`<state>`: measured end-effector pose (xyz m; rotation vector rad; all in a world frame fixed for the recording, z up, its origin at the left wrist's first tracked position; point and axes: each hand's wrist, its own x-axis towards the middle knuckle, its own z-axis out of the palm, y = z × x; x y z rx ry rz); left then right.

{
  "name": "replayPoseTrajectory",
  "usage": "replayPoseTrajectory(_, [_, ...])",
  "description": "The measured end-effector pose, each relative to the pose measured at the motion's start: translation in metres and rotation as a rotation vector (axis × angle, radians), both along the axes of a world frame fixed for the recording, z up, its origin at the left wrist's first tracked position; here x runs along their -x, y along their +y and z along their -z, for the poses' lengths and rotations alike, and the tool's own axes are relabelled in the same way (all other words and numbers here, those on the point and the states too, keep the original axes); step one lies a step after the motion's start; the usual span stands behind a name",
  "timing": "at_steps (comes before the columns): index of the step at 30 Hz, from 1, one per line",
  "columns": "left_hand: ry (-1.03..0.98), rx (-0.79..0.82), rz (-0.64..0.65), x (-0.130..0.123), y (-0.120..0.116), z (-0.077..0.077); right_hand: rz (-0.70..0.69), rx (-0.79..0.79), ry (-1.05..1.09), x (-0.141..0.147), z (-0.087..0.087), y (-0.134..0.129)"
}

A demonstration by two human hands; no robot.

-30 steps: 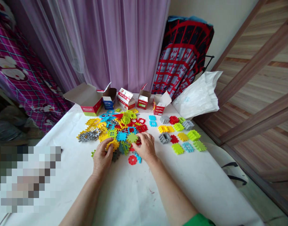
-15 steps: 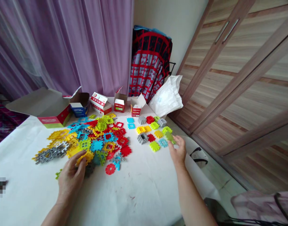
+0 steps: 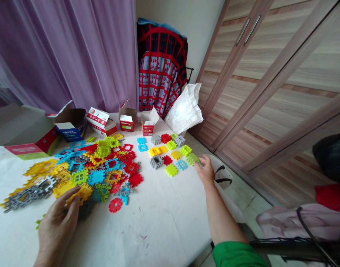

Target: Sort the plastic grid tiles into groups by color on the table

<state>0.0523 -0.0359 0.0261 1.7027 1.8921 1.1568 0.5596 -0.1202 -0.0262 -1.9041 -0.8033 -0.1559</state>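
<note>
My right hand [image 3: 205, 170] is at the right side of the table, its thumb and fingers closed on the edge of a lime-green toothed building piece [image 3: 192, 159]. That piece lies low beside a lime-green stack [image 3: 186, 150]. Close by are a light blue window piece [image 3: 182, 164], a yellow piece [image 3: 176, 155] and a flat lime-green piece [image 3: 171, 170]. My left hand [image 3: 59, 218] hovers at the near edge of the big mixed pile, thumb and forefinger apart. Its fingertips overlap a yellow toothed piece [image 3: 86, 193]; whether they touch it is unclear.
Opened cartons stand along the back: a large one [image 3: 31, 149], a blue one [image 3: 72, 133], a red-white one [image 3: 102, 124] and two small red ones. A white bag [image 3: 185, 109] leans at the back right corner. Wooden wardrobe doors [image 3: 228, 85] rise beyond the table.
The view has swung right, so the table things sit further left. My right hand has brought the lime-green piece down against the neighbouring green stack. My left hand keeps its place by the pile.
</note>
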Motion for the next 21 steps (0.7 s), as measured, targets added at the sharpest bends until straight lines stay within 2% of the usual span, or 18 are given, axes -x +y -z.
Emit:
replayPoseTrajectory(16, [-0.023,-0.014,0.007,-0.0024,-0.001,-0.0021,-0.013,0.072,-0.098,-0.0008,0.0019,0.0004])
replayPoseTrajectory(21, [0.005,0.012,0.006,0.0016,-0.0003,0.0024,-0.01,0.097,-0.093,0.0011,0.0,-0.0006])
